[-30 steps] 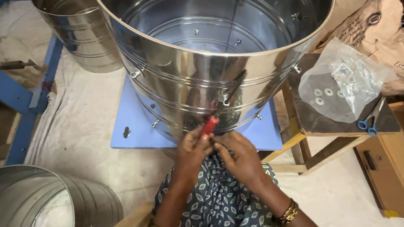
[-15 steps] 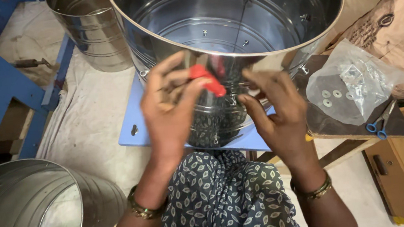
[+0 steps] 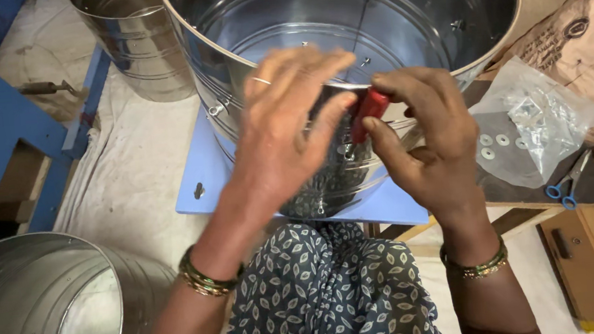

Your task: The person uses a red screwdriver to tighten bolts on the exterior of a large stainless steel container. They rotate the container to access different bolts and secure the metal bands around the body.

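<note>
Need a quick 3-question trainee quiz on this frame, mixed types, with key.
1. True or false: the right hand holds the red-handled tool.
2. Where do the blue scissors lie? A) inside the drum B) on the board right of the drum C) on the blue stand
3. Fill in: the plastic bag holds washers and other small metal ____.

Key: 1 true; 2 B; 3 parts.

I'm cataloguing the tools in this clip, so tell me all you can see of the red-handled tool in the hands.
The red-handled tool shows only a short, glossy red grip, plastic by its look; its working end is hidden. It is tilted, at the near rim of the large steel drum. The right hand pinches it between thumb and fingers; the left hand is spread beside it, contact unclear.
</note>
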